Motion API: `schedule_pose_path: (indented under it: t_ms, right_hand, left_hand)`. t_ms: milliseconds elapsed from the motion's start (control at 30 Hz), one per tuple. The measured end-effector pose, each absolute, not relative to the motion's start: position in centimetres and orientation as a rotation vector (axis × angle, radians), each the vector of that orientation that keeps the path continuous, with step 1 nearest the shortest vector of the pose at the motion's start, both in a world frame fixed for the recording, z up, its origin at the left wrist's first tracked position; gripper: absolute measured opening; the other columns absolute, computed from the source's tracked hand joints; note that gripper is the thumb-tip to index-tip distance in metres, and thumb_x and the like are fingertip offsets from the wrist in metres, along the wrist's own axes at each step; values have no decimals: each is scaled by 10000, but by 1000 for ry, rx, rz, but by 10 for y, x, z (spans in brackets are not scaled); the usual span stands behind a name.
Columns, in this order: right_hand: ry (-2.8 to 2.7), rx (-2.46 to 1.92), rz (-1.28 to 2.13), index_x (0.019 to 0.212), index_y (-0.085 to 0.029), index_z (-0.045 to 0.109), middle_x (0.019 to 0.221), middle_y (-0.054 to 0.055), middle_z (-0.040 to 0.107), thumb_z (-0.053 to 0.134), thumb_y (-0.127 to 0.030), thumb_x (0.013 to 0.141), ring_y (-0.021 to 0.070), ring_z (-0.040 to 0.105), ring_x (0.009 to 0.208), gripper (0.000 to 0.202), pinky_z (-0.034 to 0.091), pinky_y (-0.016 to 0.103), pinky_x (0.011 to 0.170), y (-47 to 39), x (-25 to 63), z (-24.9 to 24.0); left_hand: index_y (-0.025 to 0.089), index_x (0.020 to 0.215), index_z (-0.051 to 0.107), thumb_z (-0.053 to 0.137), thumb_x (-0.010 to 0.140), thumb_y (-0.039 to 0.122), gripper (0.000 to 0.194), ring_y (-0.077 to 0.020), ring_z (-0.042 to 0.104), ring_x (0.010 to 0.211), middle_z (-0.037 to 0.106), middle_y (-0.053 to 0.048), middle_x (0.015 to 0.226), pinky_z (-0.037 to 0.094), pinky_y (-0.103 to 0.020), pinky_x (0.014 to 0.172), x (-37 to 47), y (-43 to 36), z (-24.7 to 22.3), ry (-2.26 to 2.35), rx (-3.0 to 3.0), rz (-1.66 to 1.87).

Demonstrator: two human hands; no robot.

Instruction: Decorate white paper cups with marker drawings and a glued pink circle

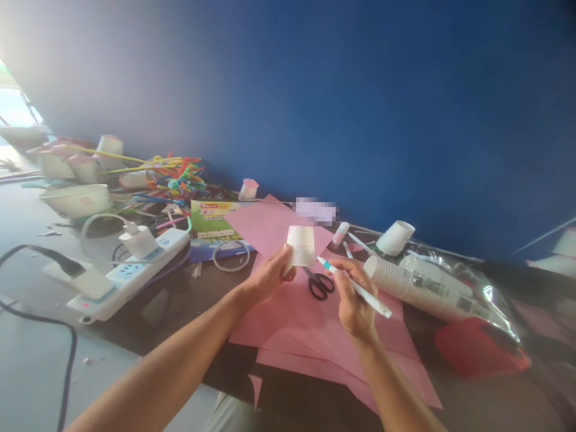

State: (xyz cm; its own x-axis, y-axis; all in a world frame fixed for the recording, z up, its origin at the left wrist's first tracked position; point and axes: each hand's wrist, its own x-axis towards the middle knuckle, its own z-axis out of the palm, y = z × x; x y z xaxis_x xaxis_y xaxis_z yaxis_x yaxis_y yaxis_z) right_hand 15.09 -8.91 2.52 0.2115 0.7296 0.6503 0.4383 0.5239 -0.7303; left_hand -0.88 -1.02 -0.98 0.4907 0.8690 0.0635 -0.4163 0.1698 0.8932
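Observation:
Upside down in my left hand is a white paper cup, gripped at its left side. Faint marks show near its upper end. My right hand pinches a white marker with a teal band, its tip close to the cup's lower right edge. Whether the tip touches the cup I cannot tell. Below the cup lie scissors with black handles, their blades partly hidden behind it. Pink paper sheets spread beneath both hands.
Left are a power strip with chargers, a bowl and colourful pipe cleaners. A stack of paper cups in clear plastic lies right, beside a red object. A glue stick and single cup sit behind, near the blue wall.

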Motion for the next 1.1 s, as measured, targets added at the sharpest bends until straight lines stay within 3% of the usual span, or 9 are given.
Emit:
schedule_pose_path:
  t_ms: [400,600,1100]
  right_hand:
    - [-1438,-1093,346,911,-193,633,847,35,628,501,-294,882,178,611,792,169,484,324,704,-87,151,21]
    - [-1482,-1054,472,873,-192,631,769,9,595,490,-288,884,133,566,673,171,447,264,594,-91,148,24]
    - [-1344,-1112,418,852,-203,652,763,8,642,514,-293,856,150,596,696,166,465,275,623,-85,155,24]
  left_hand:
    - [156,782,504,483,852,553,404,-67,317,515,392,35,609,281,-223,521,-8,-10,-6,528,1003,993]
    - [163,753,488,506,845,539,388,-67,310,502,370,45,580,263,-221,505,-9,-10,-8,566,979,1021]
    - [161,753,496,516,797,619,460,-58,314,453,412,45,550,243,-231,482,-8,-12,-2,560,991,969]
